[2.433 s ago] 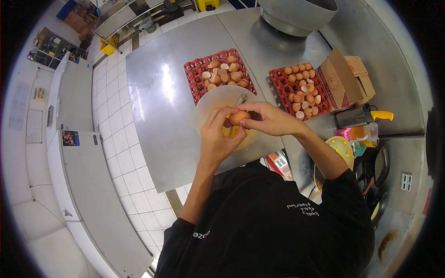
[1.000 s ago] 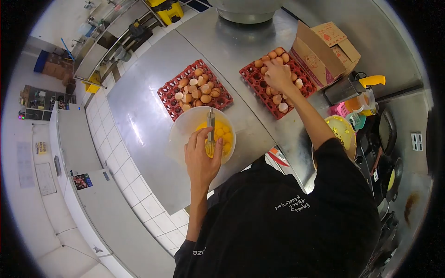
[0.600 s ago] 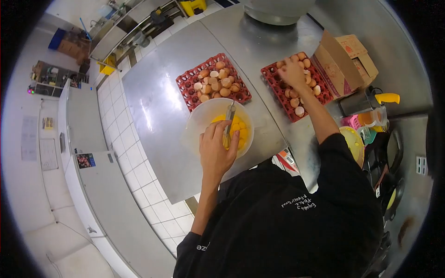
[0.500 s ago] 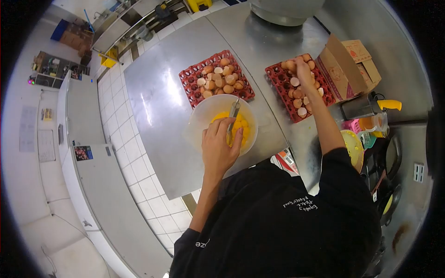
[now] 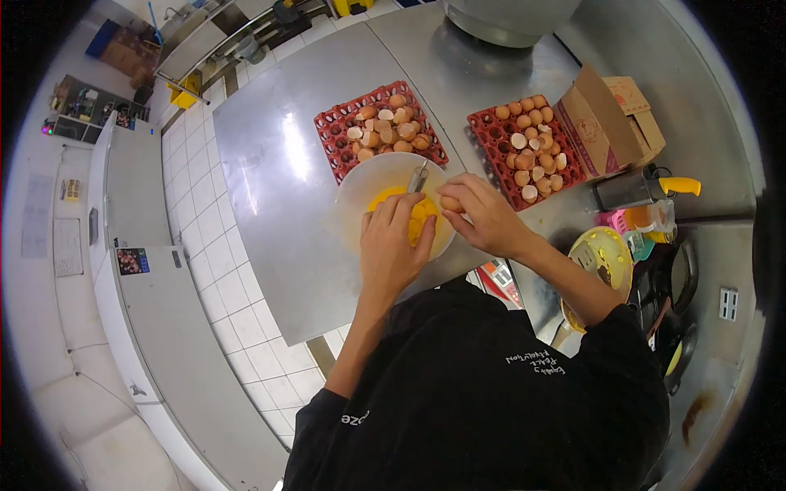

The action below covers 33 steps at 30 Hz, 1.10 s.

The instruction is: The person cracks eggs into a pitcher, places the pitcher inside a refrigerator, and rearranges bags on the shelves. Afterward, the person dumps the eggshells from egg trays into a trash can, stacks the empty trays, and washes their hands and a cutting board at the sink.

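Note:
A translucent bowl [image 5: 350,184] holds several yellow egg yolks [image 5: 419,219] and a whisk [image 5: 417,176], whose metal handle leans up toward the far rim. Over the bowl, my left hand [image 5: 391,239] has its thumb apart from its fingers, and the fingertips are near or touching the whisk. My right hand [image 5: 487,219] is closed around a brown egg [image 5: 449,204] at the bowl's right rim. Behind the bowl, a red egg tray [image 5: 334,131] carries several broken shells. To the right, a second red tray [image 5: 490,137] has whole eggs [image 5: 524,105] and shells.
An open cardboard box [image 5: 602,123] stands beside the right tray. A yellow-handled appliance [image 5: 678,186], a stained yellowish container [image 5: 602,245] and dark pans [image 5: 686,270] lie farther right. A large metal bowl [image 5: 499,20] is at the back of the steel table [image 5: 270,237].
My right hand has come from the right tray to the bowl's rim with an egg. My left hand stays over the bowl, its fingers slightly shifted.

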Available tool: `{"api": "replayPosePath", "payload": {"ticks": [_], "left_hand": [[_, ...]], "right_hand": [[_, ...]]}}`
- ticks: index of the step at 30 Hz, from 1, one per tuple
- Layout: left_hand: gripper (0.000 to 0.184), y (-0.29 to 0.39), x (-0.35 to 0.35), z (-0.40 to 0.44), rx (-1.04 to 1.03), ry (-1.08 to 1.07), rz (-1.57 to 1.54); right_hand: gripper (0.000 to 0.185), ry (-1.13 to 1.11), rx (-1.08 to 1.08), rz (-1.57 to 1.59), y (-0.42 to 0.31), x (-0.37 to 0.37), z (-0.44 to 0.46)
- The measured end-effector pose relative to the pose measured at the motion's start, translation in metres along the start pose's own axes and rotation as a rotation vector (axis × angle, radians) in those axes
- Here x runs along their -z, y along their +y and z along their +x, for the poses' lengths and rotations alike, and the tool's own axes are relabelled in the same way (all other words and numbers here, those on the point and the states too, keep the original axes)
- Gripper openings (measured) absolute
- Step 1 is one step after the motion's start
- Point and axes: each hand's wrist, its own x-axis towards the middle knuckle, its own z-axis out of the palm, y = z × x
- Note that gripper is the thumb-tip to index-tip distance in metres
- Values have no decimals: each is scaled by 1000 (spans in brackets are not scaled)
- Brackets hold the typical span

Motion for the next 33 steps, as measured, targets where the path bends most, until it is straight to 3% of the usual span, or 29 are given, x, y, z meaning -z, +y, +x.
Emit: {"api": "replayPosePath", "payload": {"ticks": [4,6,7,9,13,16,18,19,22,23,25,27,28,30,31,33], "left_hand": [[47,8,5,1,27,21,-191],[50,2,6,2,-12,63,-254],[54,-1,7,1,-54,95,-320],[54,-11,14,-2,-62,116,-313],[46,-21,31,-6,27,99,-399],[42,-21,48,-8,-2,47,-158],[40,-27,53,-9,-32,31,24],[39,-27,54,-10,-67,12,204],[32,-19,58,-7,21,59,158],[32,-17,57,-8,16,54,157],[34,-11,51,-4,333,16,-491],[40,-15,38,-2,273,-26,-501],[47,-15,34,-1,236,-38,-490],[54,-6,33,6,87,-71,-373],[62,-1,35,9,-45,-73,-244],[64,13,30,10,-33,-99,-291]], "right_hand": [[33,-93,-22,-54,-11,4,14],[34,-32,-173,259,-24,-2,24],[34,-36,-168,259,-28,-1,30],[40,-199,-354,507,-31,1,44],[47,-317,-268,627,-13,-1,54],[50,-477,-315,563,-10,4,59],[56,-304,113,-35,-15,6,62],[56,-304,110,-32,-18,6,62],[61,-335,28,-212,-22,6,60],[60,-296,-11,-42,-23,6,57],[58,-234,-77,105,-22,7,52],[54,-242,-47,377,-21,4,47],[54,-222,-73,362,-17,5,41],[51,-270,-443,1066,-12,8,35],[51,-254,-449,1063,-12,16,31],[44,-119,-676,1426,-13,38,21]]}}
